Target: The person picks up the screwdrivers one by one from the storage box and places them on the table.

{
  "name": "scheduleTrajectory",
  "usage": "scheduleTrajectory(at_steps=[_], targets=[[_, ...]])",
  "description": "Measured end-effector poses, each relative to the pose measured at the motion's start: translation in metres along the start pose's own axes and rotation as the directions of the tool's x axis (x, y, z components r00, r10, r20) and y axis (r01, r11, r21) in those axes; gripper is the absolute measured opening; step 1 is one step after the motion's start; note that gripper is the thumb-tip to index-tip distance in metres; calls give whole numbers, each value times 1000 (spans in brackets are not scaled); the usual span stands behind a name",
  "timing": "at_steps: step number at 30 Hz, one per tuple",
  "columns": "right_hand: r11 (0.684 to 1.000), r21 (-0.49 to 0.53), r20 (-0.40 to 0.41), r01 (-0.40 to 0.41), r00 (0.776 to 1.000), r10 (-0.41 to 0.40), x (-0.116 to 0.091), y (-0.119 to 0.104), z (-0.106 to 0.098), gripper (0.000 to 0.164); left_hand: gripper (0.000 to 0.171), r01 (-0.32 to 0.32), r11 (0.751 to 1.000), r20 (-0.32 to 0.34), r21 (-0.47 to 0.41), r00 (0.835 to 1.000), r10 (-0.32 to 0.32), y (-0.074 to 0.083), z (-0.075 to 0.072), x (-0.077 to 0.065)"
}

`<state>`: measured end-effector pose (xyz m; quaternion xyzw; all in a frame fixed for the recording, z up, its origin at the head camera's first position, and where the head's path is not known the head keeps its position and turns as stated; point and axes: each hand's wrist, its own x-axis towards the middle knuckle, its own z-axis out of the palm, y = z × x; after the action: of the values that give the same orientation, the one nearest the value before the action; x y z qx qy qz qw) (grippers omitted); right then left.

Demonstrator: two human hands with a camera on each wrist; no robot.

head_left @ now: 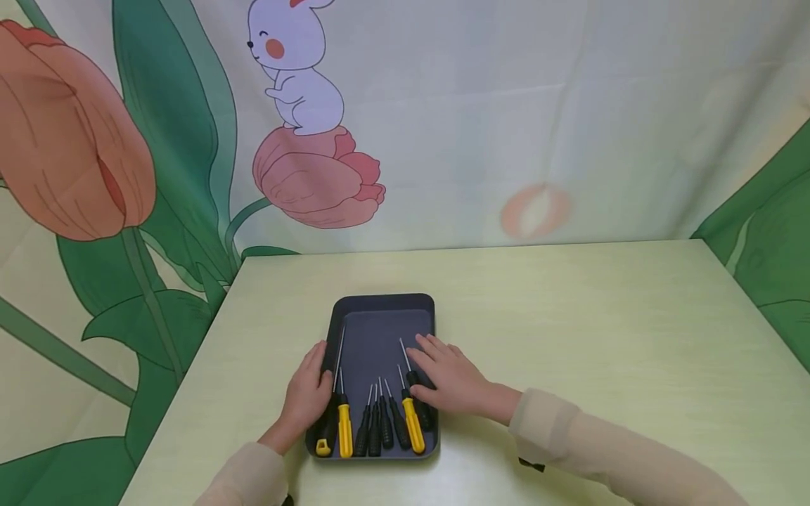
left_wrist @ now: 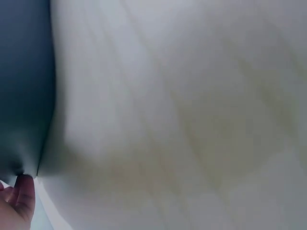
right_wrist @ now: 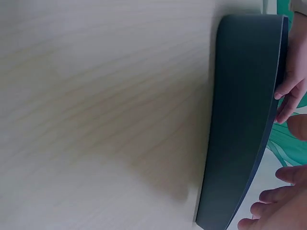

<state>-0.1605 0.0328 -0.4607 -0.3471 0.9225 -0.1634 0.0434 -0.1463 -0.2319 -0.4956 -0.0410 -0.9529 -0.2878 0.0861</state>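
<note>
Right sleeve [head_left: 616,450] nearest; right hand [head_left: 452,381] spread over black screwdriver [head_left: 427,419], lengthwise along right edge of tray [head_left: 382,302]; left hand [head_left: 306,393] opposite, grip unclear.

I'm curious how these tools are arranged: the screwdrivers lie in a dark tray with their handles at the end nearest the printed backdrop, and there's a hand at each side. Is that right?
Not quite: the handles are at the other end. The head view shows the screwdrivers in the tray with handles nearest the person and shafts pointing toward the backdrop.
</note>
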Motion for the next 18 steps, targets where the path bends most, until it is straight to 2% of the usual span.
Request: scheduleTrajectory(at_steps=[5,8,14,18], targets=[[998,23,30,-53,998,52,8,-4,-1,56,45,106,994,-5,-26,994,-106,1,-4,4],[998,10,20,-62,998,62,12,-5,1,52,42,149,988,1,-51,989,-149,1,-6,5],[998,-16,-28,-59,998,59,16,-8,6,46,37,174,980,-2,-92,985,-175,-3,-9,6],[998,-10,-31,-66,997,66,19,-9,8,44,38,201,970,29,-140,980,-199,-5,-11,6]])
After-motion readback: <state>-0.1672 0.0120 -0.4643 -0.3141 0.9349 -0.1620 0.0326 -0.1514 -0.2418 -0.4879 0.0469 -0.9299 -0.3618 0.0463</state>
